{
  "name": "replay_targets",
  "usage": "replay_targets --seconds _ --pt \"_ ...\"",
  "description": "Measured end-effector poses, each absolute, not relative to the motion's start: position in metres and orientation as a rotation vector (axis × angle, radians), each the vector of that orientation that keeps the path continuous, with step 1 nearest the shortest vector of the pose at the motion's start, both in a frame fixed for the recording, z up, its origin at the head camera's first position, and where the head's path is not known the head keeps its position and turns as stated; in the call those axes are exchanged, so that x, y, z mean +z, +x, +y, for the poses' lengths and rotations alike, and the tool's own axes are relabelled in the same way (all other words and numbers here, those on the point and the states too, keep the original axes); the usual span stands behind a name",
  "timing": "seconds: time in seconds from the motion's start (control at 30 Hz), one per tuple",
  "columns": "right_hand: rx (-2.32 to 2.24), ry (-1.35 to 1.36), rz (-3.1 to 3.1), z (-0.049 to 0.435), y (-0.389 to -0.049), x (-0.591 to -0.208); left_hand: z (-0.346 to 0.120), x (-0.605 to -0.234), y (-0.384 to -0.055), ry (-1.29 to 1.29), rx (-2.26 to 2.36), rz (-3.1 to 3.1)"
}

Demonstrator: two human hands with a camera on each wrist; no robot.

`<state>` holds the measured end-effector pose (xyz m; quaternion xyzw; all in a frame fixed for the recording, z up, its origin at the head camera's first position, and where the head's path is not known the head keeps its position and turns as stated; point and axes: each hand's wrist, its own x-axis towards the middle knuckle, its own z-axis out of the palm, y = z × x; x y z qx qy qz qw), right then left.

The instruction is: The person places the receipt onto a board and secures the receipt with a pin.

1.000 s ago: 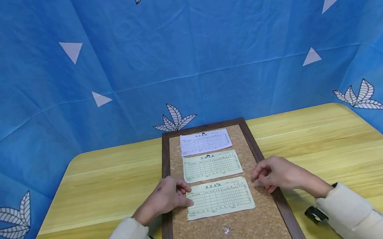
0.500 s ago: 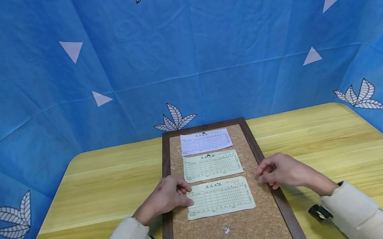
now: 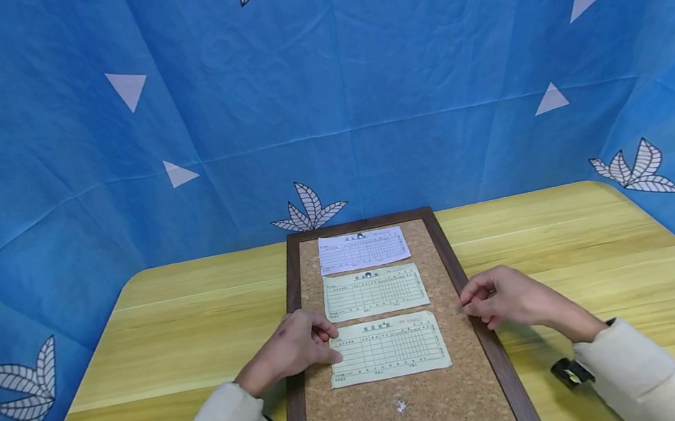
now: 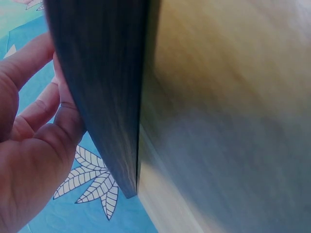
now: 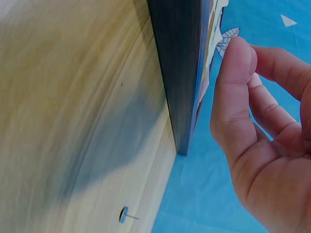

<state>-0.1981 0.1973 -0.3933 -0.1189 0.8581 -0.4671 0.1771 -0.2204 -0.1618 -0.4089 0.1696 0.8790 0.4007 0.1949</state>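
A cork board (image 3: pixel 406 407) in a dark wooden frame lies on the table, with three printed receipt slips in a column. My left hand (image 3: pixel 288 344) rests at the left edge of the nearest pale green slip (image 3: pixel 388 352), thumb and index finger apart on the paper. Past the right side of that slip, over the frame, my right hand (image 3: pixel 504 298) hovers. Its thumb and index tips come together in the right wrist view, and nothing shows between them. A thumbtack (image 5: pixel 124 214) lies on the table right of the board.
A second green slip (image 3: pixel 376 292) and a lilac slip (image 3: pixel 363 250) lie farther up the board, each with a small round tack head at its top. A small whitish mark (image 3: pixel 401 405) shows on the cork. Blue cloth (image 3: pixel 346 93) hangs behind the table (image 3: pixel 613 256).
My right hand has moved right, off the cork beside the nearest slip and over the frame's right edge. My left hand and the slips have stayed put.
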Motion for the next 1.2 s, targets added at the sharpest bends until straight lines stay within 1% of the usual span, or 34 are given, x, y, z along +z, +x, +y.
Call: replay_targets --seconds 1.2 --pt "-1.376 -0.217 2.393 0.234 -0.200 -0.386 -0.161 -0.408 -0.221 0.454 1.124 2.448"
